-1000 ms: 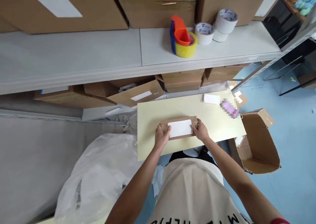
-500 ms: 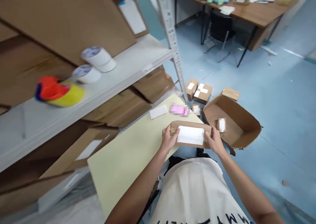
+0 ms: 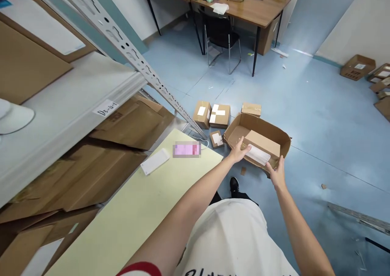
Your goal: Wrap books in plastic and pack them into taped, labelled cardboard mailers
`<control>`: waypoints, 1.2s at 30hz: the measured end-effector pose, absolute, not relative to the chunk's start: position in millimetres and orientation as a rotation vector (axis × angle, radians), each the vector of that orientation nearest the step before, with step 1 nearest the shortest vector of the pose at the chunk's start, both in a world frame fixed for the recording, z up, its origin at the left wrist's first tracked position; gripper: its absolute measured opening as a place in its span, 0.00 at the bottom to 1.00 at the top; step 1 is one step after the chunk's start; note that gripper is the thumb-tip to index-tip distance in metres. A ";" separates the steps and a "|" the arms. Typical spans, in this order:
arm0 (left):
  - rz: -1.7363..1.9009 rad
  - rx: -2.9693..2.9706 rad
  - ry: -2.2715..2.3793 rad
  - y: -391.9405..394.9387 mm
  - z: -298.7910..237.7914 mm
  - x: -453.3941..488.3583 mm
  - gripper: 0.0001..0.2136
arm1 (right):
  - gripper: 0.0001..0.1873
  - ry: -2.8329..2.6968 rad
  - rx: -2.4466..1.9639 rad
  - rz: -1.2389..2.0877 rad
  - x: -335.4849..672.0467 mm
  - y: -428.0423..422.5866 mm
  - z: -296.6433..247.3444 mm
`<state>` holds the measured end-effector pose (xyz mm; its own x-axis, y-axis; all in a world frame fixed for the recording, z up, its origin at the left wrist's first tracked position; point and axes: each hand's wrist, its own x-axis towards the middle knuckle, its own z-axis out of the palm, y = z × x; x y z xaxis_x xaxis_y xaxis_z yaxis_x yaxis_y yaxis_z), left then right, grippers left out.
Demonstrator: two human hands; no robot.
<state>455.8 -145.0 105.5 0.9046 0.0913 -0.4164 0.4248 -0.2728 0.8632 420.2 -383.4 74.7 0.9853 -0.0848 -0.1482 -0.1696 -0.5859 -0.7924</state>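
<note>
Between my two hands is a brown cardboard box [image 3: 264,141] with a white label [image 3: 258,154] on the side facing me. My left hand [image 3: 239,151] grips its left end, and my right hand [image 3: 276,172] its right end near the lower corner. The box is over the open cardboard carton [image 3: 286,139] on the floor; whether it touches the carton's bottom I cannot tell. It hides much of the carton's inside, and the small labelled box in there is out of sight.
On the pale yellow tabletop [image 3: 131,203] to my left lie a white label pad [image 3: 155,161] and a blurred pink item [image 3: 187,149]. Taped boxes [image 3: 219,115] stand behind the carton. A metal shelf post [image 3: 143,67] rises beside the table. Farther off are a chair [image 3: 221,32] and a desk [image 3: 258,14].
My hands have carried the box from in front of my body, by the table edge, forward and right over the carton. The view has turned to the right.
</note>
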 end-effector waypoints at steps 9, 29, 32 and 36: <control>-0.267 1.772 0.498 -84.4 91.2 333.8 0.32 | 0.49 0.036 -2.105 0.363 382.8 -330.3 61.6; 0.062 1.285 1.314 -9.6 53.0 61.0 0.20 | 0.36 -0.955 -2.403 0.967 344.7 -46.2 57.7; 0.059 1.249 1.388 -13.1 52.2 60.2 0.20 | 0.39 -0.944 -2.436 1.008 361.3 -21.6 42.3; 0.066 1.220 1.446 -19.2 58.0 67.5 0.20 | 0.42 -0.862 -2.463 1.045 378.6 -5.5 23.6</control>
